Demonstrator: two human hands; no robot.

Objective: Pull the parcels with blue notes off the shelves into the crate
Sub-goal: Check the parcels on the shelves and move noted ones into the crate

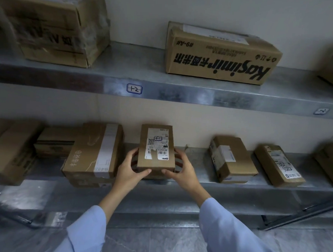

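Cardboard parcel at shelf edge between left hand, right hand; gaps beside

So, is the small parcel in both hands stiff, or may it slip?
The small cardboard parcel is probably stiff: its edges look square. It is likely light, since the left hand and right hand hold it by fingertips. Its matt cardboard should grip well.

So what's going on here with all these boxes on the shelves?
A person in light blue sleeves is picking parcels from metal shelving. Their left hand and right hand grip a small cardboard parcel by its sides at the front of the lower shelf. A blue-outlined note sits on its white label. Other boxes lie on both sides of it and on the upper shelf. No crate is in view.
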